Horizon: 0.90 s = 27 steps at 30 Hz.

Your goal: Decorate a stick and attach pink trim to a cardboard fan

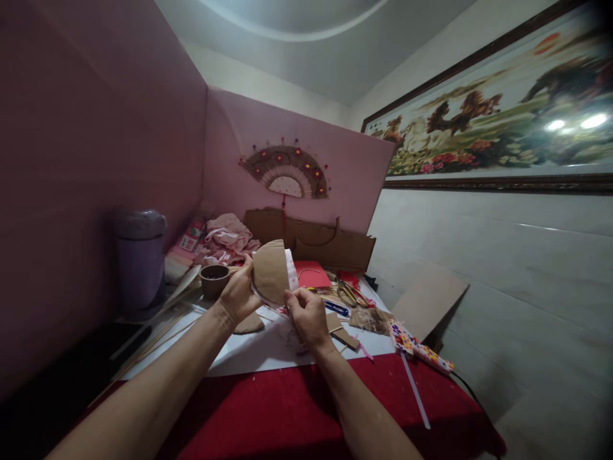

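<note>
A half-round piece of brown cardboard [271,273] is held up over the white sheet, its straight side to the right. White fabric with pale pink marks [291,271] sticks out past that straight side. My left hand [239,291] grips the curved left edge of the cardboard. At the lower right corner, the fingers of my right hand [306,313] pinch the fabric-edged piece. Below my left hand, another cut piece of cardboard [249,324] lies on the white sheet [225,350].
Right of my hands lie a blue cutter [336,308], scissors [348,294], red paper [312,275] and a flower-patterned glue gun [416,348] with its glue stick. A brown cup [214,281] and pink cloth [230,236] sit left. A decorated fan [287,169] hangs behind.
</note>
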Motion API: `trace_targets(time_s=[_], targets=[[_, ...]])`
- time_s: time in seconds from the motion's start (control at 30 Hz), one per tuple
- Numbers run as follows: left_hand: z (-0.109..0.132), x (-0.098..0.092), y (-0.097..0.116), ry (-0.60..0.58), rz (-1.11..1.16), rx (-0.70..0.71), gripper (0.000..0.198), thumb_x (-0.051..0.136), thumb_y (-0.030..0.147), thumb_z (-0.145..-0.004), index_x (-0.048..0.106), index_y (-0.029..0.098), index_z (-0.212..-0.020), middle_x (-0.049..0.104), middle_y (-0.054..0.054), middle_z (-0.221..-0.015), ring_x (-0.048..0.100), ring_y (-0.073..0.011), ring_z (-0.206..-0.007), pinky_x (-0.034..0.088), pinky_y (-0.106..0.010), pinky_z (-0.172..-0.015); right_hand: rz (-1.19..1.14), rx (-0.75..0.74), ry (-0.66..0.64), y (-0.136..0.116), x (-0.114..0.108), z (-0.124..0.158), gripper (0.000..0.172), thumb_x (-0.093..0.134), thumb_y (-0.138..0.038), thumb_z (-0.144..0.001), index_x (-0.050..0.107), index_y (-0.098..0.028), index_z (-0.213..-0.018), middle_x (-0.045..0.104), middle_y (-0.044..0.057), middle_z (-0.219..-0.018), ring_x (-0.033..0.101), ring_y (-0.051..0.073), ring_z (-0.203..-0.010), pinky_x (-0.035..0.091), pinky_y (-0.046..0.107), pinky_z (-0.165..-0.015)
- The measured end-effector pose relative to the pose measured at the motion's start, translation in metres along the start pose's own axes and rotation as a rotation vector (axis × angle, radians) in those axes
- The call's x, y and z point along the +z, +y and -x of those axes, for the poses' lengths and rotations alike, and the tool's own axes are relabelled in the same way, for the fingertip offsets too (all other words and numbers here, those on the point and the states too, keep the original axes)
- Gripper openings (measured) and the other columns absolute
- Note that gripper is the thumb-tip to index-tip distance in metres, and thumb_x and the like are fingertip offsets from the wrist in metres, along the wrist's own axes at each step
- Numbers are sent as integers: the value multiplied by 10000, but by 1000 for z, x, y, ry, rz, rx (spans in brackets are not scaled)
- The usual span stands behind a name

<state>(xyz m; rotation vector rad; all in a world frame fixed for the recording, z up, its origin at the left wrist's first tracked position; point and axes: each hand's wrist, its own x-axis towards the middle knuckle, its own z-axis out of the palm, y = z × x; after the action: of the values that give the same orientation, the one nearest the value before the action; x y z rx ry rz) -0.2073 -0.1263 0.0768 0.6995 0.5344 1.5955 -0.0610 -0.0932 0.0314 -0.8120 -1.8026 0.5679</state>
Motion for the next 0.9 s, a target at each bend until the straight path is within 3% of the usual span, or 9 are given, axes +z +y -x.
trace_targets(time_s=[0.2,0.5,0.7,0.8,0.9], targets=[[0,1,1,-20,9,-20,454,326,454,-904,638,146,-1020,726,-82,-864,621,-245,-984,469,-411,-876,-84,40,3,0,-2,0,405,500,-492,-806,472,-202,-524,458,-44,-437,410,114,-447,287,220,-465],[0,1,-1,-73,31,-31,454,371,481,-884,632,140,-1032,722,-93,-906,625,-252,-975,476,-413,-867,1,40,58,0,-3,0,404,501,-491,-803,478,-201,-523,473,-39,-460,419,116,-467,299,220,-480],[0,2,-8,17,5,61,171,547,182,-836,629,137,-978,723,-63,-860,670,-196,-777,501,-393,-837,46,60,133,1,-5,-1,445,458,-545,-818,487,-203,-535,486,-27,-472,432,123,-478,306,224,-478],[-1,0,-8,35,32,46,194,518,177,-855,610,123,-1017,722,-76,-857,673,-198,-768,508,-420,-834,-134,141,220,2,-6,-5,526,341,-635,-827,541,-196,-618,546,0,-529,474,133,-491,337,228,-464],[-3,-4,-7,-16,46,41,213,520,188,-857,599,136,-1048,723,-73,-872,674,-199,-787,510,-416,-840,-430,289,67,2,-4,-8,667,250,-743,-773,571,-176,-631,573,27,-532,511,138,-445,371,234,-404]])
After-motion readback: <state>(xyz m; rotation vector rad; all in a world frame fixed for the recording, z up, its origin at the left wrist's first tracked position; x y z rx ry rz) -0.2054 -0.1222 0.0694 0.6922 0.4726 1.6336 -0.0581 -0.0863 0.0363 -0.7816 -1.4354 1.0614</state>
